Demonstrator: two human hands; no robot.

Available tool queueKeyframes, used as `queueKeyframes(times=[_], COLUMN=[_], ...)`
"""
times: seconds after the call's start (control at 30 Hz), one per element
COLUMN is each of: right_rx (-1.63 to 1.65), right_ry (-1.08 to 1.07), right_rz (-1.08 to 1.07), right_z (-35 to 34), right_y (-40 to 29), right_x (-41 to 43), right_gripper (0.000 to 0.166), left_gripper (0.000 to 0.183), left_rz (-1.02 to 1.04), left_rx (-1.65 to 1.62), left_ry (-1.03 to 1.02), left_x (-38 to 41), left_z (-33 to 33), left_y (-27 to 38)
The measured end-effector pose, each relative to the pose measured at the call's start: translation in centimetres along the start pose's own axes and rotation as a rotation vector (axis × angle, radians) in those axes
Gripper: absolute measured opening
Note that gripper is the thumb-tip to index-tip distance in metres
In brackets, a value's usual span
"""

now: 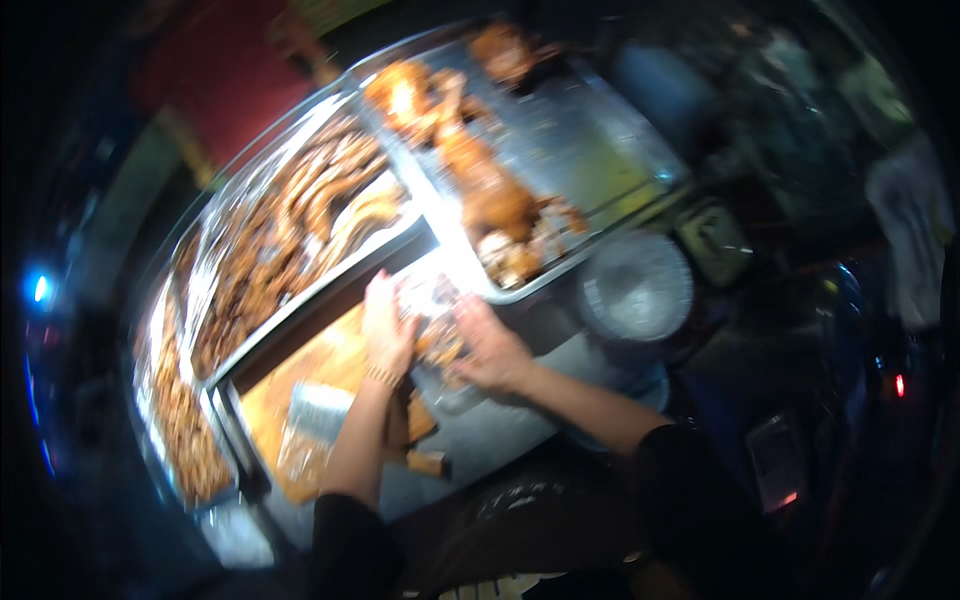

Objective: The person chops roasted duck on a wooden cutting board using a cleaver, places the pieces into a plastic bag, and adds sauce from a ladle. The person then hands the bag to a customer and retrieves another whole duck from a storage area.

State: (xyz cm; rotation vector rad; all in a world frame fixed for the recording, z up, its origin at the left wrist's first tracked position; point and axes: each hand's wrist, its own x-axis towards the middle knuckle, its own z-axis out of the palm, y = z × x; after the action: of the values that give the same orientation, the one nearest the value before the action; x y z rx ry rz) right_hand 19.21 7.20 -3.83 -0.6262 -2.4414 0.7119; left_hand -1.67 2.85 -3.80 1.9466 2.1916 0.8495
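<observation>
Both my hands are around a clear plastic bag or box point(441, 341) with brown pieces of food in it. My left hand point(388, 330), with a gold-coloured band at the wrist, presses its left side. My right hand point(493, 346) grips the opposite side. Below and left of them lies a wooden cutting board point(281, 375). On it rests a broad metal blade point(319, 412), apparently a cleaver's, partly hidden by my left forearm. A short wooden piece point(426, 463), perhaps its handle, shows to the right of that forearm. Blur hides the finer detail.
Beyond my hands stands a metal tray point(555, 142) with glazed cooked poultry point(480, 180). Film-covered trays of brown cooked meat point(300, 217) are at the left. A round, translucent container or stack of lids point(637, 285) stands right. A phone-like device point(778, 461) is farther right.
</observation>
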Motion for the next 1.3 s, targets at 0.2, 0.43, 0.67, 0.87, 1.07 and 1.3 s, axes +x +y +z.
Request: queueKeyframes(times=[0.2, 0.43, 0.67, 0.87, 1.07, 1.3], right_rx=[-0.004, -0.063, -0.886, -0.721, -0.654, -0.152], right_ry=[0.043, 0.435, 1.493, 1.270, 1.239, 1.438], right_rz=[0.006, -0.257, 0.200, 0.295, 0.101, 0.068], right_z=[0.1, -16.6, -46.3, -49.3, -47.8, -48.9], right_y=[-0.1, -6.1, -3.0, -1.6, -3.8, -5.8], right_x=[-0.5, -6.8, -17.2, -17.1, -13.0, -12.8], right_gripper=[0.069, 0.042, 0.032, 0.020, 0.015, 0.018], left_gripper=[0.062, 0.043, 0.042, 0.037, 0.036, 0.045], left_rz=[0.039, 0.305, 0.396, 0.834, 1.183, 0.726], left_rx=[0.177, 0.211, 0.271, -0.156, -0.628, -1.369], left_ry=[-0.001, -0.228, -0.335, -0.494, -0.453, -0.832], left_x=[-0.9, 1.4, 0.7, 0.4, 5.7, 13.9], left_z=[1.4, 0.2, 0.8, -4.7, -8.1, -7.9], left_y=[-1.2, 9.3, 9.9, 18.8, 36.4, 54.9])
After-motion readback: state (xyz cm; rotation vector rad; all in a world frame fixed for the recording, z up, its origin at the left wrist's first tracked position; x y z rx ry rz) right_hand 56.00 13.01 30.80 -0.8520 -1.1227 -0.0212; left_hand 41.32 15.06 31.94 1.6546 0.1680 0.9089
